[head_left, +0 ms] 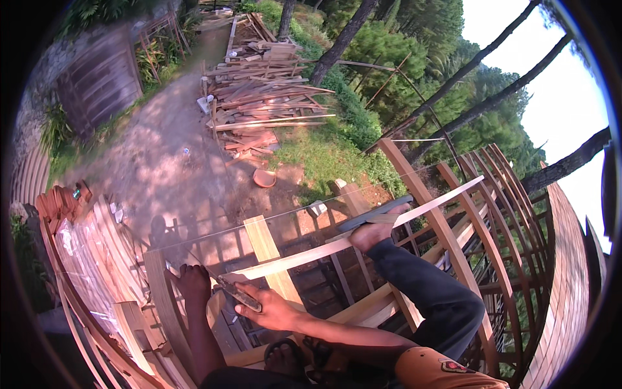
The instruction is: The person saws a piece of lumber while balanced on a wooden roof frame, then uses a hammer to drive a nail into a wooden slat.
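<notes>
My left hand (195, 280), in shadow, has curled fingers beside the top of an upright grey timber (160, 272); what it grips is hard to make out. My right hand (264, 308) holds a dark, narrow tool (236, 292) whose head lies at the left end of a pale batten (304, 251), near my left hand. The batten runs up to the right across the rafters. A taut string (285, 214) crosses above them. My right leg (421, 292) reaches forward, its sandalled foot (369, 233) on the batten. My other foot (284, 356) is below my right forearm.
An open timber roof frame (457, 240) extends right over a drop to a dirt yard (149, 142). Below are a woodpile (265, 97), an orange basin (264, 178) and a dark panel (100, 84). Stacked boards and tiles (65, 207) sit at left. Trees (343, 42) stand beyond.
</notes>
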### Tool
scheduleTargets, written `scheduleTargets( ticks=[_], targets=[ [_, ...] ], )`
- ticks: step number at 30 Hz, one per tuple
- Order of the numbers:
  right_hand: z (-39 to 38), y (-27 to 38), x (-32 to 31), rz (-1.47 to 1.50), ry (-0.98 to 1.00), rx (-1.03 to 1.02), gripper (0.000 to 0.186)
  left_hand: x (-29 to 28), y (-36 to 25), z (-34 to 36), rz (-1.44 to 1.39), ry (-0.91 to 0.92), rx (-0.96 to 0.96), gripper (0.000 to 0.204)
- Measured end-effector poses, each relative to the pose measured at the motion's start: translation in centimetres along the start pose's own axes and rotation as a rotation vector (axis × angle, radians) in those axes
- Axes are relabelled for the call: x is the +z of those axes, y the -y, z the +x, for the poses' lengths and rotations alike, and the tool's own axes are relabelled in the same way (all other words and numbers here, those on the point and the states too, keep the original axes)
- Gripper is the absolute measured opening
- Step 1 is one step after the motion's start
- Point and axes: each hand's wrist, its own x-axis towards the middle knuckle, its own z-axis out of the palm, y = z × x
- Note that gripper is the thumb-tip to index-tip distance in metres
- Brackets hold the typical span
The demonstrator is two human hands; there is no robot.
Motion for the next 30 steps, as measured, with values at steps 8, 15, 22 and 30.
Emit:
scheduleTargets(
  ticks=[8, 15, 22, 30],
  targets=[
    [0.4, 1.6, -1.0, -0.089, 0.110, 0.106, 0.061, -0.3, 0.6, 0.0, -0.097, 0.129, -0.096, 0.037],
    [0.2, -0.1, -0.2, -0.108, 0.080, 0.033, 0.065, 0.9, 0.5, -0.2, -0.109, 0.057, -0.026, 0.040],
    [0.1, -0.9, 0.0, -0.102, 0.100, 0.051, 0.067, 1.1, 0.6, -0.2, -0.111, 0.026, -0.004, 0.038],
    [0.1, -1.7, 0.4, -0.095, 0.064, 0.029, 0.065, -0.1, 0.2, -0.2, -0.118, 0.069, -0.028, 0.035]
  ],
)
